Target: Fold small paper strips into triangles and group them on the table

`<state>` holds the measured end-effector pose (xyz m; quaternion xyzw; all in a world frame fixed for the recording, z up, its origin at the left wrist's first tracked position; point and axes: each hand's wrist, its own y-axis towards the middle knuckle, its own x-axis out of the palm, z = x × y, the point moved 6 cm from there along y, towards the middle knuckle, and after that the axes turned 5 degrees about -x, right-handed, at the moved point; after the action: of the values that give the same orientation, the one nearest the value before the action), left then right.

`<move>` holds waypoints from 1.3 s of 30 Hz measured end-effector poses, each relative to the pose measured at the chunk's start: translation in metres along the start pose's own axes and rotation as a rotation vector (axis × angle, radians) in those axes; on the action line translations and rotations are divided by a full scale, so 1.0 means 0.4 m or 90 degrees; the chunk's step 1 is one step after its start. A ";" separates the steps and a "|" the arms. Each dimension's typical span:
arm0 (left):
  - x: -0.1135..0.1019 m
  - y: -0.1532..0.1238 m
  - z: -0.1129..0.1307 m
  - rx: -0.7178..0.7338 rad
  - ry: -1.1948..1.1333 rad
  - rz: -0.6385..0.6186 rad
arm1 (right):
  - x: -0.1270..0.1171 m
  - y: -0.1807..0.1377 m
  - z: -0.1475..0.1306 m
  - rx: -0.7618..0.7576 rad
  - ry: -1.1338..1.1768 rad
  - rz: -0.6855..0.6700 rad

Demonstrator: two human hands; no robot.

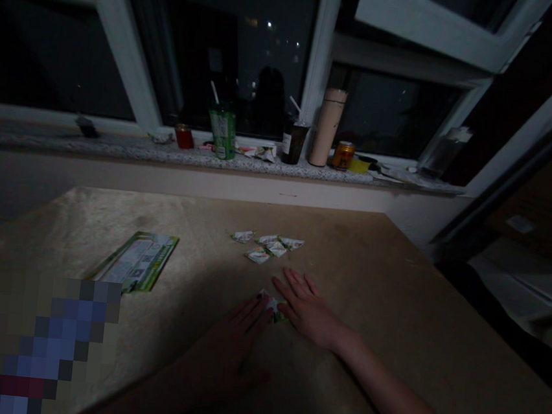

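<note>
A small folded piece of green-and-white printed paper [275, 307] lies on the brown table, between my two hands. My left hand [237, 337] is in shadow, its fingers stretched out and the fingertips on the paper's left side. Flat on the table, with fingers spread, my right hand [312, 311] has its thumb at the paper's right edge. Farther forward sit several similar folded paper pieces [276, 248] in a loose cluster. To the left is a stack of green-and-white printed sheets [142, 262].
Beyond the table [372, 268] runs a stone windowsill [255, 163]. On it stand a green cup [222, 133] with a straw, a dark drink cup [294, 142], a tall beige flask [328, 127], a gold can [343, 155] and a red jar [184, 137]. Pixelation hides the lower left.
</note>
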<state>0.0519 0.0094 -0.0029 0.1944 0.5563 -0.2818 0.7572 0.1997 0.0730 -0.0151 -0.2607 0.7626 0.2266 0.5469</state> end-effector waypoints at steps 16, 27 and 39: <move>-0.001 -0.005 0.016 -0.015 0.097 0.069 | 0.011 0.015 0.016 0.065 0.078 -0.064; 0.067 -0.039 0.035 -0.080 0.135 0.112 | 0.012 0.011 0.009 0.072 0.070 -0.039; 0.041 -0.035 0.042 -0.078 0.165 0.140 | -0.013 -0.035 -0.126 -0.187 -0.053 0.120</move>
<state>0.0589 -0.0151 -0.0131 0.2421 0.6405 -0.1352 0.7161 0.1739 0.0314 0.0043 -0.2554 0.7188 0.3969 0.5105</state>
